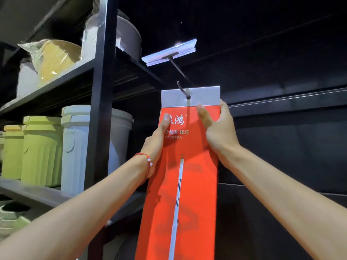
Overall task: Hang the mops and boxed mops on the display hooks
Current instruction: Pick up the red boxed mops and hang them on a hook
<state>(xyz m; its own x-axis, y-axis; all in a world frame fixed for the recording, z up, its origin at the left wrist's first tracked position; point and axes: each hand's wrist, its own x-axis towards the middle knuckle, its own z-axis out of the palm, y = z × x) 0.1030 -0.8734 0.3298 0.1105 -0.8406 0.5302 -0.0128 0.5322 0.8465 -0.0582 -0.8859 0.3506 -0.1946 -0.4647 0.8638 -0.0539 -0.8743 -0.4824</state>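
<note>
Centrally in the frame, one boxed mop (180, 184) stands upright: a tall, narrow red carton printed with white characters and a picture of a white mop handle. A grey header tab (204, 95) forms the top of the carton and carries a single hanging hole (188, 97). The display hook (180, 88), a dark wire with an upturned tip, passes through this hole, and the tip shows in front of the tab at its upper left. Above it, a second wire arm carries a clear price-label holder (169, 52), tilted, at upper centre.

Both hands are clamped on the carton below the tab.
- The left hand (155, 143) grasps the left edge. Its thumb lies flat on the red front face beside the printed characters; its fingers are behind the carton and hidden.
- The right hand (217, 128) grasps the right edge. Its thumb presses on the front face just under the grey tab, and its fingers curl round the side of the carton.

A red string bracelet (145, 156) with pale beads sits on the left wrist.

A dark slatted back panel (281, 147) fills the right half of the frame. At the left, a black shelving unit (101, 91) holds pale green bins (41, 152) and a white bin (75, 147) on the middle shelf. The upper shelf holds a yellow item in clear film (54, 57).
</note>
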